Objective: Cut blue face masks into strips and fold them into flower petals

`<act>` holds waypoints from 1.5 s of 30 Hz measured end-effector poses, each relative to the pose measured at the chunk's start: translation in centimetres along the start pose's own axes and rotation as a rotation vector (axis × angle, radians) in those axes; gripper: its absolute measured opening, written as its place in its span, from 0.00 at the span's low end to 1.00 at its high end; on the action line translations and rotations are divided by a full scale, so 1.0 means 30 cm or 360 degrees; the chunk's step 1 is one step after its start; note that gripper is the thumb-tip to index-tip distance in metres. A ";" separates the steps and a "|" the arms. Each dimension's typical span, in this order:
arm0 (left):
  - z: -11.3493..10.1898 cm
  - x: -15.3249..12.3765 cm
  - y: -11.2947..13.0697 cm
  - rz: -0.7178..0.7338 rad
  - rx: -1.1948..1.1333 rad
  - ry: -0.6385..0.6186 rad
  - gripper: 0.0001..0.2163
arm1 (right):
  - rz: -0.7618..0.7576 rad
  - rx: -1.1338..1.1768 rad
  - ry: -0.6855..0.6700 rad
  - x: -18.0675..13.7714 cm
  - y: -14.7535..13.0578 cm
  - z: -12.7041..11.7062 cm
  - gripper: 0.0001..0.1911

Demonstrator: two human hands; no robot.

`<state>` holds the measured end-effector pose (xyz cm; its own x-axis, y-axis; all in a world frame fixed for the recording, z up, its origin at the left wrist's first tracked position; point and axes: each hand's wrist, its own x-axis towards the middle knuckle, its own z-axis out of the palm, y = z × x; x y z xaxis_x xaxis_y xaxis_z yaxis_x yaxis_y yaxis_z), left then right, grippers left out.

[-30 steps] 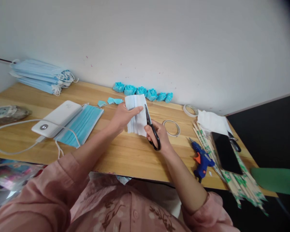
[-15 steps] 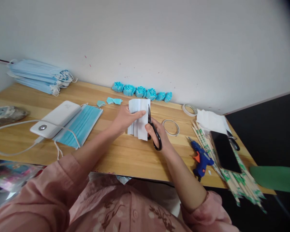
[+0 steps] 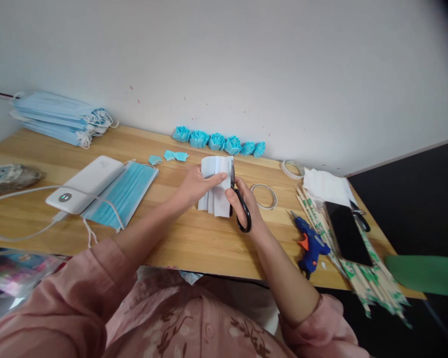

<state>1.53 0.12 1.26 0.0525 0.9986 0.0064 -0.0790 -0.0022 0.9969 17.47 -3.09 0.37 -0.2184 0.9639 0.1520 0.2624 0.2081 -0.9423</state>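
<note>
My left hand pinches a pleated white piece of face mask, thumb on top and the other fingers hidden behind it. Black-handled scissors are in my right hand, with fingers through the loops. Their blades lie along the right edge of the mask piece, pointing away from me. Behind it, a row of blue flowers stands near the wall. Small blue cut pieces rest left of the flowers. A flat blue face mask lies further left, partly under a white power bank.
Stacked masks sit at the back left. To the right are tape rolls, a blue glue gun, a phone, wrapped sticks and white sheets. A white cable loops at left.
The mask piece and both hands have shifted slightly to the right. The scissor blades stay at the piece's right edge. The power bank's display now shows small green lights.
</note>
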 end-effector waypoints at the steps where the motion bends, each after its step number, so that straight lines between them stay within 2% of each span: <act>1: 0.001 0.000 0.001 -0.0014 -0.0001 0.0005 0.11 | -0.0005 0.0002 0.0001 0.000 -0.001 0.001 0.31; 18: 0.004 0.001 -0.005 -0.0111 -0.0123 0.0029 0.11 | -0.0058 0.0021 0.0101 0.005 -0.001 0.003 0.27; 29: -0.001 -0.001 -0.006 -0.0163 -0.0010 0.0007 0.10 | -0.0030 0.0001 0.0112 0.007 0.008 0.004 0.26; 45: -0.006 0.003 -0.011 -0.0104 -0.0033 -0.0024 0.11 | 0.0004 -0.0022 0.0132 0.004 -0.004 0.006 0.27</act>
<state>1.39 0.23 0.93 0.0732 0.9957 -0.0575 -0.0955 0.0643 0.9933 17.23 -3.03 0.45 -0.1395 0.9748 0.1743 0.2762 0.2073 -0.9385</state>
